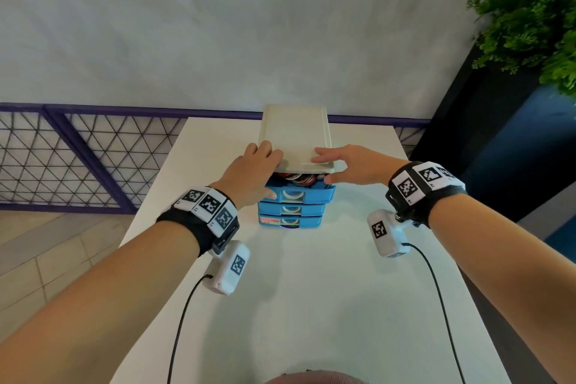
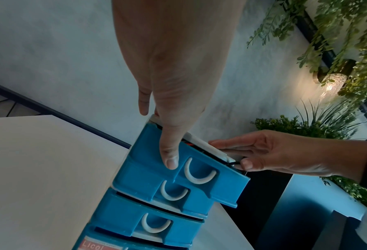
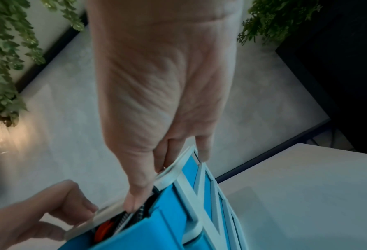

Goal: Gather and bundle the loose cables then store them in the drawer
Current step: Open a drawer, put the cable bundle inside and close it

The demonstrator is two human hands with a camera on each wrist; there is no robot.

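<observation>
Cables (image 1: 297, 179) lay coiled inside top drawer (image 1: 299, 193) of small blue drawer unit (image 1: 291, 209), red, black and striped loops glimpsed through the gap under cream lid (image 1: 294, 134). Stood at middle of white table (image 1: 311, 290), well clear of its edges. Judged nearly finished: gathering and bundling apparently done, no loose cable spotted anywhere on table surface; only closing left, drawer sticking out a little beyond the two below.

Left hand (image 1: 252, 174) draped over lid's near left corner, fingers resting flat on top, thumb (image 2: 169, 152) pressed straight against drawer's blue front beside its white handle (image 2: 199, 174). Nothing clasped; a pushing contact rather than a grasp. Right hand (image 1: 349, 165) placed likewise at lid's near right corner, fingers extended along top, thumb (image 2: 245, 165) down at drawer's upper right edge, touching what looked like a black cable end poking out there. Could not tell from wrist views whether that end was pinched or merely nudged; fingers read as straight.

Remaining work, as a guess: tuck stray end fully in, then slide drawer home. Risk noted: cable pinched between drawer rim and frame, blocking closure. Lower drawers appeared closed, bottom one carrying a red label (image 1: 269, 221).
</observation>
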